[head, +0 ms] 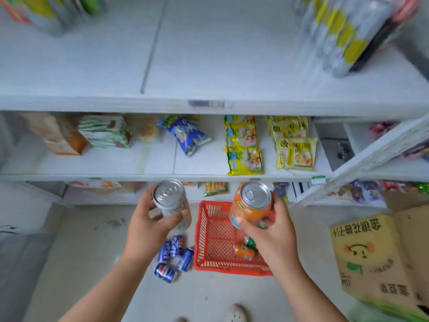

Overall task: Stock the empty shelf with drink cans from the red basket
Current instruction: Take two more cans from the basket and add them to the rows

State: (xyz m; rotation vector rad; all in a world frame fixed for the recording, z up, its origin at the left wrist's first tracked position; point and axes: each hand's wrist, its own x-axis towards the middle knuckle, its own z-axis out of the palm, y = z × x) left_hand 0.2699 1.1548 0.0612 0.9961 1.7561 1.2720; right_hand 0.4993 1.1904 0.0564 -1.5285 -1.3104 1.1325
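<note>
1. White shelving fills the view; the top shelf [209,66] is bare in the middle.
2. Left hand [148,225] grips a silver can [170,201]; right hand [270,231] grips an orange can [251,205], both upright above the red basket [202,242].
3. Best lifted level and set down well back from the edge, side by side.
4. Blue cans [174,256] lie on the floor beside the basket.
</note>
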